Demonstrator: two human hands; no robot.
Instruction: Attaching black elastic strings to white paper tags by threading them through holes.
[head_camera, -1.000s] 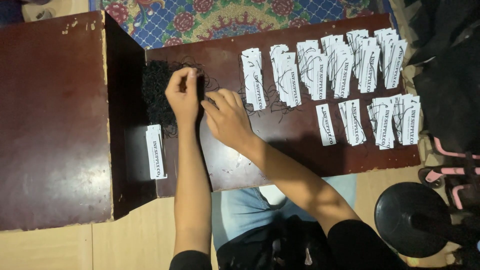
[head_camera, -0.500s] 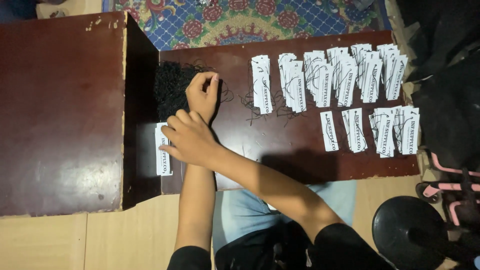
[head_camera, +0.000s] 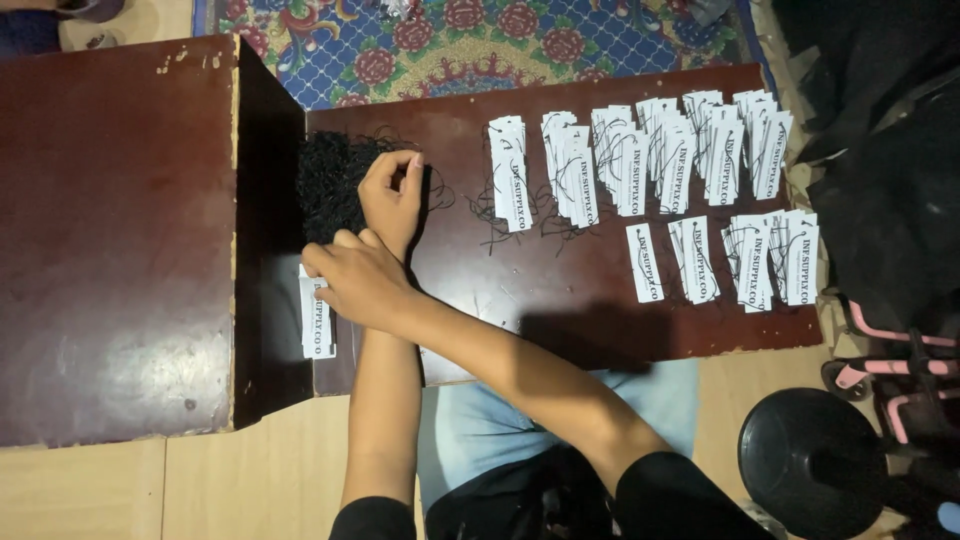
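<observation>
Our right hand (head_camera: 360, 280) crosses over the left forearm and lies on the small stack of white tags (head_camera: 317, 322) at 9 o'clock on the worktop (head_camera: 560, 300), fingers curled down onto its top end. We cannot tell whether it pinches 1 tag or several. Our left hand (head_camera: 392, 195) sits just above it, at the right edge of the pile of black strings (head_camera: 330, 180), thumb and fingers drawn narrow as if nipping a strand, though the strand itself is too fine to see.

We judge the crossed arms the main risk: the right wrist presses on the left one, so either hand pulling away could drag the other and scatter the stack. The stack lies close to the step down from the raised board (head_camera: 120, 230) at 9 o'clock, in shadow, where a tag could slide out of sight. The strings are tangled, so a tug on 1 may lift a clump, and loose strands already trail toward the finished tags. A sleeve or forearm sweeping toward 3 o'clock could disturb the strung rows (head_camera: 650, 160) at 1 o'clock and the lower row (head_camera: 740, 260) at 3 o'clock.

The tags are narrow white cards with black print along their length, light and slippery, stacked neatly. The strung ones lie overlapped in fanned bundles with thin black loops showing.
</observation>
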